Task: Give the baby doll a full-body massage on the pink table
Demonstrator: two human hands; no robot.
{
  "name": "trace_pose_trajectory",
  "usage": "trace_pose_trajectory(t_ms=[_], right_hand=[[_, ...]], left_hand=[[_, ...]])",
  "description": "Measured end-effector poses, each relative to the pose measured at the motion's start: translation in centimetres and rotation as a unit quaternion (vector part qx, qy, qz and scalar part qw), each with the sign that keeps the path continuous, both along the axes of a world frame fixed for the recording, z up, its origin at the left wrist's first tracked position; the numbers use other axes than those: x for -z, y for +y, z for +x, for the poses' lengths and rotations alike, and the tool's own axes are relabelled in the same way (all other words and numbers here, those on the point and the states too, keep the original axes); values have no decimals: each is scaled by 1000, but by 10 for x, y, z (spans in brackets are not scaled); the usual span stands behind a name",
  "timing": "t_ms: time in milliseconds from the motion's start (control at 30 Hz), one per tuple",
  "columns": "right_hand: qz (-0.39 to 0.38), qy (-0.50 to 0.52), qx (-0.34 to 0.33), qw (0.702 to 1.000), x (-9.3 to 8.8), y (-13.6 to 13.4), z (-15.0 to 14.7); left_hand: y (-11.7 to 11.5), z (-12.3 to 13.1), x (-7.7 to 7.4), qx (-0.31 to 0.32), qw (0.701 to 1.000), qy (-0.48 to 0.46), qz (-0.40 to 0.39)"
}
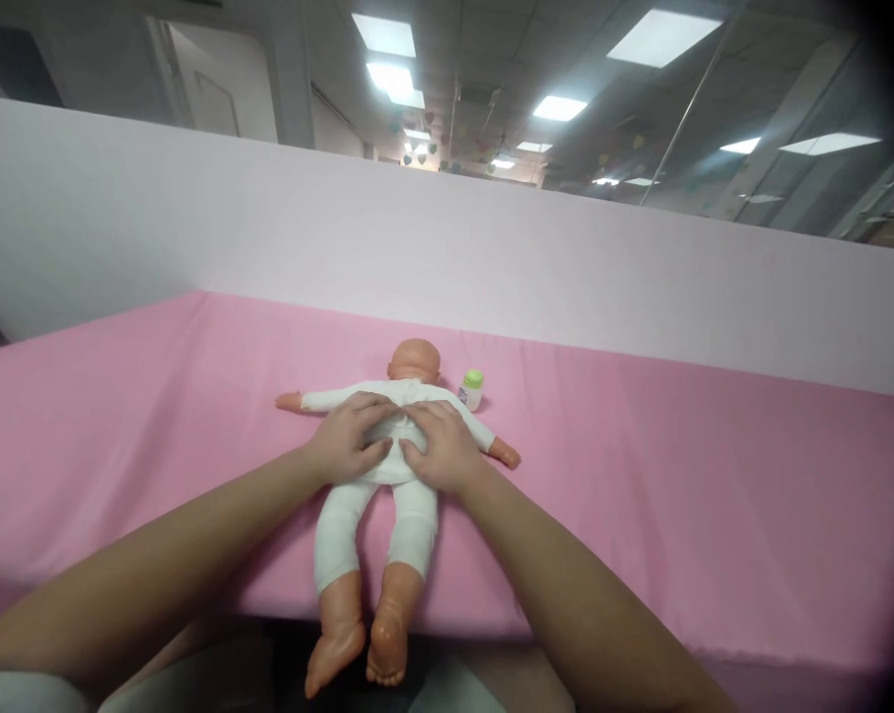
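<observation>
A baby doll (409, 368) in a white suit lies face down on the pink table cover (640, 475), head away from me, arms spread, bare feet hanging over the near edge. My left hand (348, 436) rests flat on the left side of its back, fingers spread. My right hand (444, 448) lies flat on the right side of its back, fingers spread too. The thumbs nearly meet over the doll's lower back. Neither hand holds anything.
A small white bottle with a green cap (472, 388) stands just right of the doll's head. A pale backdrop wall (268, 228) rises behind the table. The table's near edge runs under the doll's shins.
</observation>
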State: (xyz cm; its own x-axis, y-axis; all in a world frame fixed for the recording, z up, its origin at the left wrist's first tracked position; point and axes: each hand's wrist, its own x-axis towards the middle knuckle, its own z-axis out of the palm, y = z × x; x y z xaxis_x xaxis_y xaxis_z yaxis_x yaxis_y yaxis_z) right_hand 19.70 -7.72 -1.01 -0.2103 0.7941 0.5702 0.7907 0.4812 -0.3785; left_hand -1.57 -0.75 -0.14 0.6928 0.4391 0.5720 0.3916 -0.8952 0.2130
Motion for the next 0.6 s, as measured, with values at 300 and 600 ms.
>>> trace_pose_trajectory(t_ms=[300,600], right_hand=[[-47,-8,-11,999,2,6,5],[-27,-11,8,1000,7,12,5]], left_hand=[[10,-1,5,-2,997,55,-47],[12,-1,8,-12,996,85,-32]])
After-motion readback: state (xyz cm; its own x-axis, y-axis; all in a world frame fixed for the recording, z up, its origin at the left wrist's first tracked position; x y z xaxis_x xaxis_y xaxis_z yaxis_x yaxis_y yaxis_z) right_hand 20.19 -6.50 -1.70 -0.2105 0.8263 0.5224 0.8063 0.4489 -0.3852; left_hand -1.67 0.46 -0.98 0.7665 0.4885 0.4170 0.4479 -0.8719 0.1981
